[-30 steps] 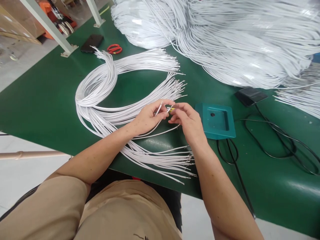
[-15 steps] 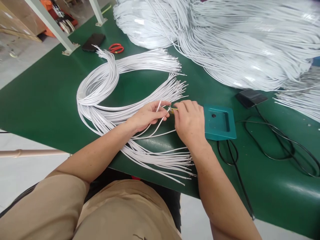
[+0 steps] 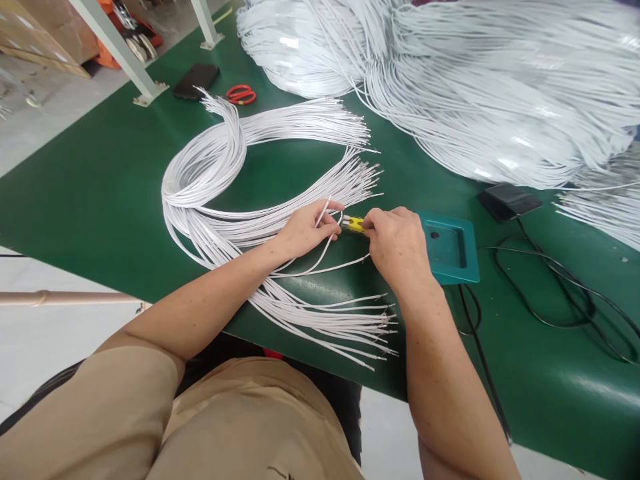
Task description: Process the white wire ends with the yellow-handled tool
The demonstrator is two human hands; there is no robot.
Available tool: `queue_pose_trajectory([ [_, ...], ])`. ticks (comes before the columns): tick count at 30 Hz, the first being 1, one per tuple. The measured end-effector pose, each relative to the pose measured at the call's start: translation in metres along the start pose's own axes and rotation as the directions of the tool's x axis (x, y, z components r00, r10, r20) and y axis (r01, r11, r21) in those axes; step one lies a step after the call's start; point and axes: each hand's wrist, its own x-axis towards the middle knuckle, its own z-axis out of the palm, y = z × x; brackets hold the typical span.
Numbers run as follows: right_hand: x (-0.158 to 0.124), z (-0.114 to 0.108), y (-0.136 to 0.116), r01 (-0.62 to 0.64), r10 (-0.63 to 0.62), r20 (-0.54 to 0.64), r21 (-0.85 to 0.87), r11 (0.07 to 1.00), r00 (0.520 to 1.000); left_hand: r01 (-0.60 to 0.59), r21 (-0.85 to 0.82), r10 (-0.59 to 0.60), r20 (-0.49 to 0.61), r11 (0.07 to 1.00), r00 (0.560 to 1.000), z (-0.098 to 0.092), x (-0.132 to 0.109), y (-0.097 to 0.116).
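My left hand (image 3: pixel 307 230) pinches the ends of two thin white wires (image 3: pixel 327 248) that curve down over the green table (image 3: pixel 90 193). My right hand (image 3: pixel 397 243) is closed on a small yellow connector (image 3: pixel 356 225), held against those wire ends between the two hands. A looped bundle of white wires (image 3: pixel 210 180) lies to the left, its stripped ends fanning out above and below my hands. A teal tray (image 3: pixel 450 248) sits just right of my right hand.
A big heap of white wire (image 3: pixel 475 87) fills the far side. Red scissors (image 3: pixel 241 95) and a black phone (image 3: pixel 196 80) lie at the far left. A black box (image 3: pixel 509 200) with black cables (image 3: pixel 550 287) lies to the right. The table's near edge runs under my forearms.
My right hand has turned and the yellow connector now shows between its fingertips, pressed to the wire ends. My left hand keeps its pinch. The camera has shifted slightly.
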Motion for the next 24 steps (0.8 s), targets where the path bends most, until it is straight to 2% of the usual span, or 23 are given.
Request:
queue_pose_trajectory([
  [5,0.001,0.001,0.0,-0.055,0.056,-0.025,0.046,0.997,0.998,-0.006,0.131,0.01,-0.029,0.991,1.0,0.002,0.001,-0.002],
  [11,-0.001,-0.002,-0.001,-0.039,0.039,-0.012,0.021,0.999,0.999,-0.012,0.196,0.009,0.017,0.98,1.0,0.003,0.0,0.002],
  [13,-0.005,-0.004,0.001,-0.05,0.049,-0.075,-0.01,0.999,0.996,-0.001,0.205,-0.004,0.025,0.979,1.0,0.002,0.0,0.004],
  [15,-0.01,-0.003,0.005,-0.147,0.136,-0.174,-0.05,0.988,0.975,-0.002,0.213,-0.004,0.027,0.977,1.0,0.001,0.0,0.004],
  [18,-0.016,0.003,0.014,-0.285,0.261,-0.241,-0.068,0.956,0.935,0.004,0.201,-0.009,0.025,0.98,1.0,-0.001,0.001,0.004],
  [21,-0.018,0.007,0.019,-0.273,0.255,-0.234,-0.047,0.961,0.938,0.023,0.144,-0.027,0.027,0.989,0.999,-0.005,0.001,0.003],
  [24,-0.017,0.001,0.015,-0.242,0.234,-0.261,-0.001,0.97,0.937,0.017,0.053,-0.018,0.017,0.998,1.0,-0.007,0.001,0.002],
])
